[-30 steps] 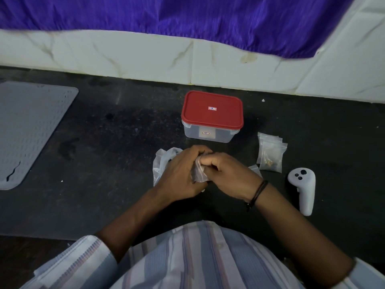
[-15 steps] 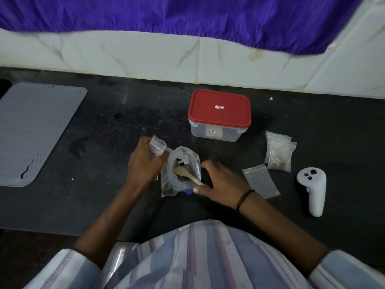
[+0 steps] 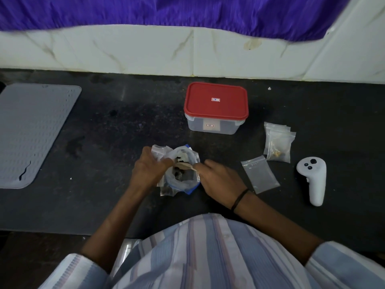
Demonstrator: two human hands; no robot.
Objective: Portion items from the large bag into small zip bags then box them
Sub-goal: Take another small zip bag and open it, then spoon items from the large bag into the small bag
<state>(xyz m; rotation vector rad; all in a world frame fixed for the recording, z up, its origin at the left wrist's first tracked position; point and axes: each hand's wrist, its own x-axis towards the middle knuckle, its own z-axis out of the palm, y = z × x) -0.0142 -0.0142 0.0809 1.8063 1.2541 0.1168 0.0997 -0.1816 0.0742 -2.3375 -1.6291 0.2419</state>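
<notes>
The large clear bag (image 3: 183, 184) with a blue edge stands open on the black counter, dark small items inside it. My left hand (image 3: 149, 168) holds a small zip bag (image 3: 159, 151) at the large bag's left rim. My right hand (image 3: 220, 180) grips the handle of a small wooden spoon (image 3: 184, 165) whose bowl is inside the large bag. An empty small zip bag (image 3: 259, 174) lies flat to the right. Two filled small zip bags (image 3: 278, 142) lie further right. The clear box with a red lid (image 3: 216, 101) stands shut behind.
A white hand controller (image 3: 313, 180) lies at the far right. A grey ridged mat (image 3: 31, 132) covers the counter's left end. A white tiled wall and a purple cloth (image 3: 187, 11) run along the back. The counter's front edge is near my striped shirt.
My hands came apart from a small bag held between them. The left hand moved left holding it, then back to the large bag's rim; the right hand took the wooden spoon.
</notes>
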